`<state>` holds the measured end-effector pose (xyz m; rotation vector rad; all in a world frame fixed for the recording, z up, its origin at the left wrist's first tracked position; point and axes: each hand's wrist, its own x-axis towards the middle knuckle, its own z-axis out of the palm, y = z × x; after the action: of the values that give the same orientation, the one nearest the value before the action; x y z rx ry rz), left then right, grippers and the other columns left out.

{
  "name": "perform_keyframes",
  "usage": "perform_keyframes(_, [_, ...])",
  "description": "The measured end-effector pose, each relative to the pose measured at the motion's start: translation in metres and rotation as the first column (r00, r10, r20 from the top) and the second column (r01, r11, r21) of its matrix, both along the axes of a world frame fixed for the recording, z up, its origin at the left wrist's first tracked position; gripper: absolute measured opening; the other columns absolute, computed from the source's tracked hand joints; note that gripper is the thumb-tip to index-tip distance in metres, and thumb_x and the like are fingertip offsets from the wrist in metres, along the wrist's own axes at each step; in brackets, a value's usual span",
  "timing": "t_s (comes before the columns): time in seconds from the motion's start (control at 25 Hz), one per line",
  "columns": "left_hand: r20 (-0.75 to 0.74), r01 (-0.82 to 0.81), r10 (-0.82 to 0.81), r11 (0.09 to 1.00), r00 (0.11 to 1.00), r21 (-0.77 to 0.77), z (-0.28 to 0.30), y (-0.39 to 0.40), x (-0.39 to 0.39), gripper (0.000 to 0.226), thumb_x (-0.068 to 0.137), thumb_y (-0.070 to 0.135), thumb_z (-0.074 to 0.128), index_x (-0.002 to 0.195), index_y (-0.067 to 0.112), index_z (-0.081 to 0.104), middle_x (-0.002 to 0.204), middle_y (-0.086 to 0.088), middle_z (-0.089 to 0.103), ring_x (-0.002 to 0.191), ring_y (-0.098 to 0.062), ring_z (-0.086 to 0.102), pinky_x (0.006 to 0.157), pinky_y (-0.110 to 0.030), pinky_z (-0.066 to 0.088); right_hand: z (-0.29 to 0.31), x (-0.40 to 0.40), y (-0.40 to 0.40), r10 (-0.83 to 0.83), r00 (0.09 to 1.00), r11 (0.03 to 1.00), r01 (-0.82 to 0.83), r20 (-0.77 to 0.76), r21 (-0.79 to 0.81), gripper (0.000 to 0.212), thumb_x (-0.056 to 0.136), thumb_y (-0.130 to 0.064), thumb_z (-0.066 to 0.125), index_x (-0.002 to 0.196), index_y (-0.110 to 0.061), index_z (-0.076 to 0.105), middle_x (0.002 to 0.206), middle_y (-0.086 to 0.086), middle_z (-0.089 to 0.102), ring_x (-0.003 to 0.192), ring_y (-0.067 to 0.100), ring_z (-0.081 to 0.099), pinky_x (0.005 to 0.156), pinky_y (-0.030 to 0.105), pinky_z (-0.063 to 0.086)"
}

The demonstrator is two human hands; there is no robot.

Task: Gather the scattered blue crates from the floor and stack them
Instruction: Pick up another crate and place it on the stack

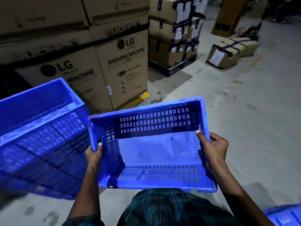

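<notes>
I hold a blue slotted crate (154, 150) in front of my body, off the floor and tilted with its open side toward me. My left hand (94, 156) grips its left rim, and my right hand (212, 148) grips its right rim. To the left stands a stack of blue crates (39, 132), with the top one open upward and something pale lying inside it. The held crate's left edge is close beside that stack. A corner of another blue crate (283, 216) shows at the bottom right.
Large cardboard washing machine boxes (104, 69) stand behind the stack. Taped cartons on a dark pallet (174, 35) sit at the back, and a loose carton (231, 51) lies on the grey concrete floor (252, 128) to the right.
</notes>
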<state>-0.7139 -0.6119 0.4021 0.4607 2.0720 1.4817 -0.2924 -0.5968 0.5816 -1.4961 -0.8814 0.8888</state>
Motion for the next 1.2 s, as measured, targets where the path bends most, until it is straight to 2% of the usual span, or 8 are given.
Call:
perform_keyframes(0.08, [-0.032, -0.055, 0.056, 0.998, 0.998, 0.016, 0.011, -0.025, 0.009, 0.018, 0.090, 0.031, 0.066, 0.086, 0.014, 0.062, 0.070, -0.007, 0.052, 0.061, -0.017, 0.043, 0.057, -0.034, 0.039, -0.001, 0.016, 0.015, 0.063, 0.998, 0.998, -0.063, 0.005, 0.003, 0.023, 0.080, -0.026, 0.080, 0.073, -0.006, 0.071, 0.056, 0.001, 0.052, 0.053, 0.014, 0.042, 0.052, 0.030, 0.037])
perform_keyframes(0.2, [-0.057, -0.134, 0.138, 0.989, 0.989, 0.068, 0.029, -0.067, 0.027, 0.022, 0.095, 0.027, 0.064, 0.076, 0.014, 0.061, 0.065, -0.006, 0.055, 0.055, -0.017, 0.044, 0.057, -0.032, 0.037, -0.008, 0.032, 0.034, 0.144, 0.989, 0.990, -0.143, 0.045, -0.012, 0.035, 0.079, -0.032, 0.078, 0.070, 0.000, 0.067, 0.056, 0.007, 0.052, 0.051, 0.016, 0.042, 0.051, 0.031, 0.037])
perform_keyframes(0.4, [-0.192, -0.217, 0.227, 0.974, 0.955, 0.070, 0.058, -0.151, 0.045, 0.033, 0.086, 0.050, 0.060, 0.078, 0.017, 0.064, 0.068, -0.007, 0.065, 0.059, -0.019, 0.055, 0.062, -0.037, 0.048, -0.010, 0.033, 0.054, 0.290, 0.955, 0.957, -0.290, 0.069, -0.018, 0.041, 0.077, -0.036, 0.078, 0.068, 0.001, 0.063, 0.052, 0.005, 0.046, 0.048, 0.016, 0.038, 0.048, 0.031, 0.035])
perform_keyframes(0.56, [-0.305, -0.210, 0.224, 0.975, 0.926, 0.077, 0.123, -0.197, 0.050, 0.031, 0.093, 0.038, 0.062, 0.079, 0.010, 0.062, 0.068, -0.010, 0.064, 0.058, -0.019, 0.054, 0.052, -0.030, 0.044, 0.010, 0.010, 0.073, 0.392, 0.908, 0.917, -0.399, 0.148, 0.017, 0.043, 0.071, -0.045, 0.072, 0.067, -0.003, 0.064, 0.052, 0.008, 0.049, 0.051, 0.017, 0.041, 0.050, 0.036, 0.040])
perform_keyframes(0.76, [-0.482, -0.317, 0.347, 0.937, 0.805, 0.144, 0.207, -0.227, 0.039, 0.028, 0.095, 0.033, 0.064, 0.083, 0.008, 0.062, 0.073, -0.015, 0.067, 0.065, -0.025, 0.058, 0.061, -0.038, 0.045, 0.067, -0.037, 0.080, 0.396, 0.867, 0.867, -0.462, 0.303, 0.189, 0.039, 0.087, -0.028, 0.068, 0.066, 0.005, 0.060, 0.059, 0.028, 0.051, 0.054, 0.029, 0.044, 0.056, 0.038, 0.035])
perform_keyframes(0.92, [-0.531, -0.381, 0.470, 0.883, 0.705, 0.275, 0.252, -0.245, 0.023, 0.043, 0.087, 0.052, 0.058, 0.081, 0.010, 0.059, 0.069, -0.012, 0.064, 0.060, -0.024, 0.055, 0.060, -0.043, 0.047, 0.110, -0.074, 0.091, 0.389, 0.855, 0.812, -0.494, 0.342, 0.311, 0.032, 0.088, -0.026, 0.067, 0.070, 0.001, 0.062, 0.056, 0.017, 0.051, 0.053, 0.029, 0.048, 0.056, 0.032, 0.036])
perform_keyframes(1.08, [-0.541, -0.460, 0.574, 0.818, 0.614, 0.346, 0.282, -0.254, 0.011, 0.044, 0.085, 0.050, 0.056, 0.079, 0.007, 0.059, 0.067, -0.019, 0.061, 0.059, -0.023, 0.051, 0.058, -0.043, 0.045, 0.133, -0.119, 0.104, 0.415, 0.834, 0.762, -0.537, 0.364, 0.363, 0.034, 0.085, -0.031, 0.065, 0.067, -0.003, 0.060, 0.054, 0.010, 0.050, 0.052, 0.026, 0.047, 0.055, 0.037, 0.042])
perform_keyframes(1.2, [-0.530, -0.554, 0.618, 0.777, 0.581, 0.298, 0.294, -0.255, -0.003, 0.034, 0.091, 0.039, 0.062, 0.079, 0.008, 0.060, 0.071, -0.022, 0.063, 0.067, -0.037, 0.062, 0.062, -0.039, 0.043, 0.137, -0.155, 0.109, 0.423, 0.808, 0.736, -0.570, 0.410, 0.365, 0.030, 0.084, -0.031, 0.065, 0.077, -0.002, 0.070, 0.061, 0.018, 0.061, 0.058, 0.033, 0.058, 0.058, 0.036, 0.043])
